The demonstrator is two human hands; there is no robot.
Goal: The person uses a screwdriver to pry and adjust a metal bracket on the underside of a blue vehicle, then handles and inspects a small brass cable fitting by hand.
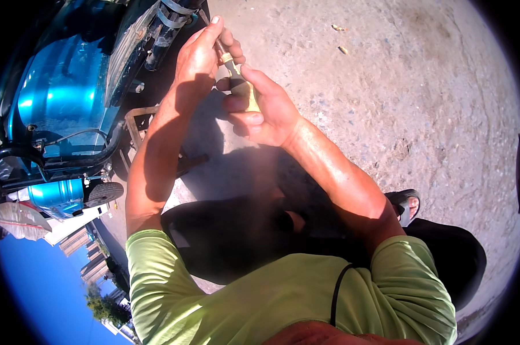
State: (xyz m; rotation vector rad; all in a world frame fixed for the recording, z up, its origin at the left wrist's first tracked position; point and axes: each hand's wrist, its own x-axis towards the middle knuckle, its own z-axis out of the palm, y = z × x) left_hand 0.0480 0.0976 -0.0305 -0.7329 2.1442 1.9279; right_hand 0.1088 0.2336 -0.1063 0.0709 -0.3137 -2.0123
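As the left hand (198,62) and right hand (270,109) clamp a slim, tapered yellow-and-dark object (251,99) near twelve o'clock, uneven pressure could twist it loose.

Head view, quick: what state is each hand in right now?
Left hand: holding the narrow end of a yellowish object.
Right hand: closed around its wider part.

Gripping a slim tool (233,68) by its yellow handle (250,99) with right fingers (248,119), holding its dark upper part (220,48) with left fingers (233,48). Wearing a lime-green shirt (289,287) above rough, sunlit ground (386,80), beside glossy blue bodywork (61,92).
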